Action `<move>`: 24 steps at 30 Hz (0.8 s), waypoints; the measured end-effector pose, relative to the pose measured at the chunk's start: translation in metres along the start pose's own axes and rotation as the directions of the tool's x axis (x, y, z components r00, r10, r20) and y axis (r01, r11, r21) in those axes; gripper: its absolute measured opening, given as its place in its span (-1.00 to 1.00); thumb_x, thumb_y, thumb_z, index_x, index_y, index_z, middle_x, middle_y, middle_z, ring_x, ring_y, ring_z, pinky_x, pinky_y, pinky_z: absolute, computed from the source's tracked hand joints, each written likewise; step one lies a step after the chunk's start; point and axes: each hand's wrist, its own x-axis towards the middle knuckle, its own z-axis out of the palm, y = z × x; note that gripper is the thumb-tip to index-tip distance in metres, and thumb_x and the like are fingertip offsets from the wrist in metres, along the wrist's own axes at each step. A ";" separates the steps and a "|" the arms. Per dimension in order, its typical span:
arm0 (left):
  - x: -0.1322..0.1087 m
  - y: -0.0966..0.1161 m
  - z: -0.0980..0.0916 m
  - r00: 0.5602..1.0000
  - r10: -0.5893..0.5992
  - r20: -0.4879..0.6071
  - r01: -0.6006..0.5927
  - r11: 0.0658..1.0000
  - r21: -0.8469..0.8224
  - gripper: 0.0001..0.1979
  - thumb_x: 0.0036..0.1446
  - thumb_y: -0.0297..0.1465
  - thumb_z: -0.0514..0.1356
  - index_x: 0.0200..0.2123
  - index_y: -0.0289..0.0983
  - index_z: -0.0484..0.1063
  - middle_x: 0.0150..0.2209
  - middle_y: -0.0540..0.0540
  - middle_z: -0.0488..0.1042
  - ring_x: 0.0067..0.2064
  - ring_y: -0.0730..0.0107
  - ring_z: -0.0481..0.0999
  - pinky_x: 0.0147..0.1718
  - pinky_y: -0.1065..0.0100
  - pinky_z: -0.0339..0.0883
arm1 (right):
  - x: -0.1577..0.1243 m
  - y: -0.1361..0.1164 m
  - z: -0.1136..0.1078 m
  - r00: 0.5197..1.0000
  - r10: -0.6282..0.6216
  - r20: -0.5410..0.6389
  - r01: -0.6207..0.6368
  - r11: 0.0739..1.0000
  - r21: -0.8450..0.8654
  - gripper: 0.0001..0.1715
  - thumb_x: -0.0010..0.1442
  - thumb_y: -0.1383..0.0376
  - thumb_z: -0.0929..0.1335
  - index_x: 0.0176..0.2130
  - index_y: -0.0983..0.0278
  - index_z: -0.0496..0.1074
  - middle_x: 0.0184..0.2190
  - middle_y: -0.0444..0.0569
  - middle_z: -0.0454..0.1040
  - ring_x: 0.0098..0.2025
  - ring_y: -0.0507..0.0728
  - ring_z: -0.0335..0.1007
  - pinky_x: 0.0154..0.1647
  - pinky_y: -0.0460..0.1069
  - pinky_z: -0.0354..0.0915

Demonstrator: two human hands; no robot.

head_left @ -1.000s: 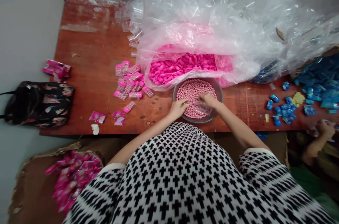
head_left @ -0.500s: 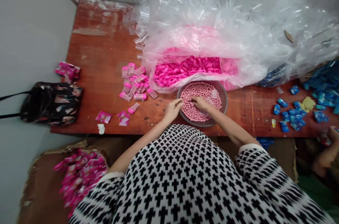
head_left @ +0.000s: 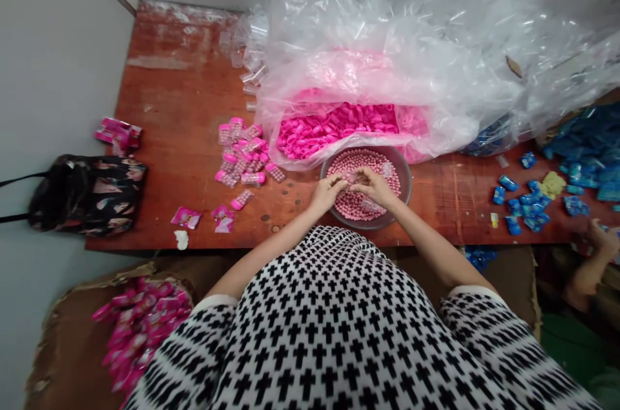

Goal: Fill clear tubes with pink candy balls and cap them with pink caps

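A grey bowl (head_left: 408,179) full of pink beads (head_left: 349,206) stands at the table's front edge, below me. Over its left half my left hand (head_left: 327,194) and my right hand (head_left: 374,186) meet, fingers closed. Between their fingertips is a small clear container (head_left: 349,179), pinkish and partly covered by the fingers. Another clear container (head_left: 372,205) lies on the beads under my right wrist. Left of the bowl is a pile of bead-filled bottles with pink caps (head_left: 245,150). Behind the bowl, a plastic bag (head_left: 334,77) lies open on loose pink caps (head_left: 339,129).
Empty clear tubes (head_left: 252,61) lie behind the bottles. Pink packets (head_left: 186,217) and a black floral bag (head_left: 90,194) are at left. Below the edge stands a cardboard box (head_left: 62,326) of pink packets. Blue packets (head_left: 533,206) and another person's hand (head_left: 603,239) are at right.
My right hand has lifted from the beads and moved to my left hand. My left hand has shifted right over the bowl. A small clear container now shows between them.
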 end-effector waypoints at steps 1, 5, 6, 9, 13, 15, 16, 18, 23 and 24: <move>0.000 0.000 0.000 0.999 -0.046 0.006 0.047 0.996 -0.070 -0.73 -0.05 -0.32 0.27 -0.23 -0.29 0.52 -0.28 -0.07 0.54 -0.28 0.32 0.51 -0.21 0.25 0.41 | -0.001 -0.002 -0.005 0.999 -0.049 -0.008 0.048 0.997 -0.064 -0.51 0.04 0.15 0.40 -0.05 0.26 0.32 -0.17 0.00 0.46 -0.23 0.10 0.42 -0.16 0.05 0.37; -0.002 0.004 0.003 0.987 -0.157 0.041 0.162 0.957 -0.239 -0.60 -0.18 -0.30 0.36 -0.20 -0.29 0.49 -0.27 -0.06 0.53 -0.30 0.37 0.50 -0.21 0.24 0.43 | -0.001 -0.015 -0.018 0.972 -0.226 0.062 0.235 0.933 -0.274 -0.60 0.16 0.18 0.34 -0.02 0.26 0.37 -0.12 0.05 0.48 -0.13 0.11 0.42 -0.08 0.05 0.32; -0.003 0.006 0.003 0.986 -0.161 0.054 0.169 0.952 -0.253 -0.59 -0.20 -0.29 0.37 -0.20 -0.29 0.49 -0.27 -0.06 0.53 -0.29 0.37 0.50 -0.21 0.25 0.43 | 0.000 -0.018 -0.019 0.963 -0.253 0.091 0.268 0.914 -0.303 -0.63 0.18 0.18 0.32 -0.04 0.26 0.40 -0.14 0.04 0.50 -0.12 0.12 0.42 -0.07 0.05 0.31; -0.005 0.008 0.001 0.986 -0.148 0.071 0.162 0.951 -0.263 -0.57 -0.24 -0.26 0.39 -0.24 -0.30 0.49 -0.30 -0.05 0.53 -0.29 0.37 0.50 -0.20 0.26 0.42 | 0.005 -0.019 -0.020 0.953 -0.255 0.166 0.294 0.910 -0.292 -0.66 0.21 0.16 0.29 -0.06 0.24 0.44 -0.19 0.00 0.53 -0.15 0.10 0.44 -0.08 0.03 0.32; -0.007 0.006 -0.008 0.993 -0.118 0.013 0.118 0.965 -0.233 -0.58 -0.26 -0.23 0.39 -0.30 -0.31 0.47 -0.34 -0.06 0.53 -0.33 0.39 0.49 -0.22 0.27 0.42 | 0.021 0.000 -0.017 0.996 -0.024 0.085 0.063 0.868 -0.493 -0.64 0.26 0.23 0.23 0.00 0.29 0.38 -0.13 0.04 0.51 -0.14 0.09 0.44 -0.11 -0.01 0.31; -0.009 0.004 -0.014 0.995 -0.104 -0.004 0.100 0.970 -0.222 -0.59 -0.24 -0.24 0.38 -0.29 -0.31 0.45 -0.33 -0.07 0.53 -0.31 0.38 0.50 -0.21 0.27 0.41 | 0.030 0.014 -0.009 0.990 0.128 0.054 -0.057 0.725 -0.686 -0.70 0.20 0.31 0.27 -0.08 0.35 0.42 -0.16 0.12 0.51 -0.16 0.12 0.43 -0.12 -0.02 0.29; -0.009 0.003 -0.016 0.996 -0.094 -0.001 0.092 0.972 -0.215 -0.60 -0.23 -0.25 0.37 -0.29 -0.31 0.44 -0.32 -0.08 0.53 -0.29 0.37 0.50 -0.19 0.26 0.41 | 0.032 0.020 -0.003 0.981 0.183 0.061 -0.078 0.663 -0.744 -0.74 0.17 0.34 0.29 -0.13 0.38 0.43 -0.19 0.16 0.52 -0.18 0.13 0.43 -0.13 -0.02 0.29; -0.011 0.002 -0.020 0.998 -0.070 0.003 0.069 0.980 -0.189 -0.62 -0.18 -0.28 0.34 -0.26 -0.31 0.43 -0.29 -0.10 0.53 -0.25 0.36 0.50 -0.16 0.25 0.39 | 0.035 0.031 0.011 0.968 0.233 0.097 -0.072 0.625 -0.778 -0.79 0.14 0.40 0.29 -0.21 0.41 0.46 -0.23 0.20 0.52 -0.23 0.13 0.43 -0.18 -0.04 0.27; -0.010 0.001 -0.023 1.000 0.005 0.004 -0.004 0.999 -0.051 -0.66 -0.12 -0.38 0.28 -0.19 -0.28 0.45 -0.18 -0.14 0.53 -0.16 0.30 0.50 -0.11 0.25 0.35 | 0.031 0.035 0.014 0.963 0.228 0.145 -0.043 0.660 -0.750 -0.74 0.21 0.38 0.21 -0.30 0.36 0.48 -0.37 0.04 0.54 -0.35 0.06 0.40 -0.27 -0.09 0.25; -0.009 0.000 -0.023 1.000 0.021 0.005 -0.021 1.000 -0.016 -0.68 -0.11 -0.40 0.27 -0.20 -0.29 0.46 -0.18 -0.14 0.54 -0.15 0.29 0.49 -0.10 0.25 0.34 | 0.030 0.032 0.008 0.969 0.209 0.129 -0.052 0.686 -0.726 -0.73 0.22 0.34 0.22 -0.27 0.36 0.48 -0.38 0.02 0.53 -0.36 0.06 0.40 -0.29 -0.09 0.26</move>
